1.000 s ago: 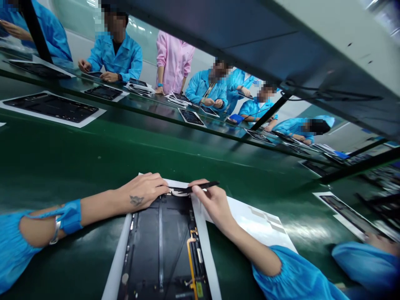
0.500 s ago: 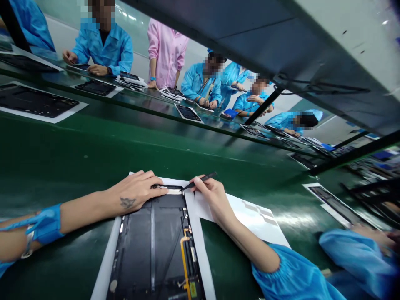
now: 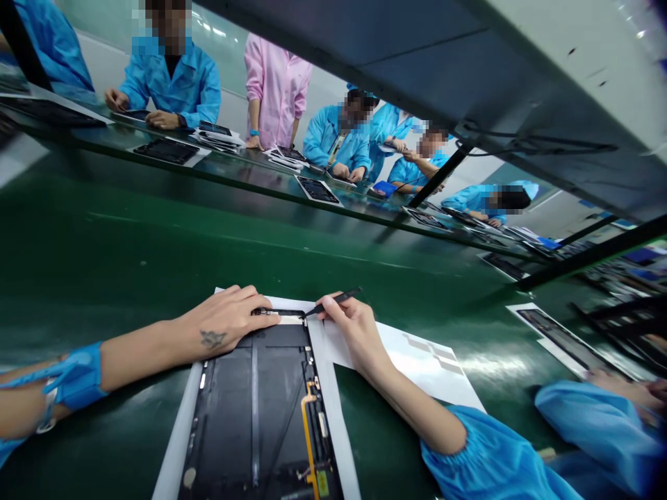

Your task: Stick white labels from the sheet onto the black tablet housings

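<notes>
An opened tablet (image 3: 234, 410) with dark inner panels and an orange flex cable (image 3: 307, 430) lies on a white sheet (image 3: 174, 434) in front of me. My left hand (image 3: 229, 319) holds the tablet's far left corner, its thumb on a white strip (image 3: 292, 320) along the far end; the other fingertips are partly hidden. Pinched in my right hand (image 3: 354, 323) is a slim black spudger (image 3: 333, 303), slanting down to the left. Its fine tip is at the strip's right end, by the tablet's far right corner; whether it touches cannot be made out.
Right of the tablet lies a white paper (image 3: 411, 354) with grey marks. A conveyor-like green surface (image 3: 208, 243) runs beyond, with tablets on sheets (image 3: 169, 149) and co-workers in blue behind. Overhead hangs a grey shelf (image 3: 417, 76). At right, a co-worker's sleeve (image 3: 588, 423) is close by.
My hands and the spudger stay almost in place. On the far side, the tablets on their sheets have shifted slightly right; the large one at far left has mostly left view.
</notes>
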A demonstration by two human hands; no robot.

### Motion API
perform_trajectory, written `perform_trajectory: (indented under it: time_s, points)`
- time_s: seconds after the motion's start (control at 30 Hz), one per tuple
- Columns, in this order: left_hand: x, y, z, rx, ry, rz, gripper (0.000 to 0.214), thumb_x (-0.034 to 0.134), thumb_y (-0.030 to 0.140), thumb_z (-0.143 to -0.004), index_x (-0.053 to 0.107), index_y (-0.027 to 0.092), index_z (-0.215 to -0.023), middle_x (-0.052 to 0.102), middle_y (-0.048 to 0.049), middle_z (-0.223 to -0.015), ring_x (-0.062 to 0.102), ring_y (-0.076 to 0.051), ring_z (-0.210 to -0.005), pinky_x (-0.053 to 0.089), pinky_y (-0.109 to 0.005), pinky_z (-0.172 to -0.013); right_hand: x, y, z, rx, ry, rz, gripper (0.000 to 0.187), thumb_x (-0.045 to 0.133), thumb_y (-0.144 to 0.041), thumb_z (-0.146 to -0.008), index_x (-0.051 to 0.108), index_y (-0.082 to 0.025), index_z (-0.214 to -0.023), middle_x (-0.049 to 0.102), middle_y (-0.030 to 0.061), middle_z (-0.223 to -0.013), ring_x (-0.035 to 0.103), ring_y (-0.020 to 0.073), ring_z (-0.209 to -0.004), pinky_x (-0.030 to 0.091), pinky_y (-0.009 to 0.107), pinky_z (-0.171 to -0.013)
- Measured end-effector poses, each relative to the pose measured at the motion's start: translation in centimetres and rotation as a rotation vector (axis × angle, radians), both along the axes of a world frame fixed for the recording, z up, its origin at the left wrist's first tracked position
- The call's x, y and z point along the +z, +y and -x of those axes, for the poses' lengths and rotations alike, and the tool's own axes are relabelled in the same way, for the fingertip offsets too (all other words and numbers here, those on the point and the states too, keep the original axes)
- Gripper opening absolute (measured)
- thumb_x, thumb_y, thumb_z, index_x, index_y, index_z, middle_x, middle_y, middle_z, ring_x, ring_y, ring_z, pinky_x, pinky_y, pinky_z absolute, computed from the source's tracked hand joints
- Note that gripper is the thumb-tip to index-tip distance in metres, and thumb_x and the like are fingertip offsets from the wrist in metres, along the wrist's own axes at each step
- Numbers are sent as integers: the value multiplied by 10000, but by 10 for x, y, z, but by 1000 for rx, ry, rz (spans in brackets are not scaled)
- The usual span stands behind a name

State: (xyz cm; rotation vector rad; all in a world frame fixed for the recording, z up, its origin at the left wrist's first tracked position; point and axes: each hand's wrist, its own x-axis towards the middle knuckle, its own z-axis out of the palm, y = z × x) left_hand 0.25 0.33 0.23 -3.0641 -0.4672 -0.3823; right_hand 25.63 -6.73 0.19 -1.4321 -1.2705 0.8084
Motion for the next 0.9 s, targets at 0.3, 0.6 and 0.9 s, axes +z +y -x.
perform_trajectory:
  time_s: [0.3, 0.6, 0.9]
  points:
    - [0, 0, 1, 2, 18, 4, 533, 400, -28, -869, 559, 248, -1296, 621, -54, -1238, 550, -220, -1013, 420, -326, -762, 1, -1, -2, 27, -64, -16, 346, 665, -520, -830, 690, -184, -754, 663, 31, -704, 622, 201, -712, 481, 311, -698]
    - [14, -1, -12, 12, 188, -109, 582, 476, 17, -875, 503, 277, -1394, 606, -76, -1135, 561, -220, -900, 420, -312, -689, 12, 3, -3, 37, -95, -204, 293, 611, -477, -898, 687, -196, -861, 690, 60, -948, 634, 223, -929, 495, 331, -823]
    - [12, -10, -26, 57, 194, -215, 482, 494, 81, -912, 533, 198, -1378, 658, -112, -1046, 626, -258, -883, 501, -351, -709, 45, 23, 15, 472, -860, -350, 123, 529, -121, -934, 624, -192, -898, 642, 57, -876, 582, 196, -848, 418, 307, -739]
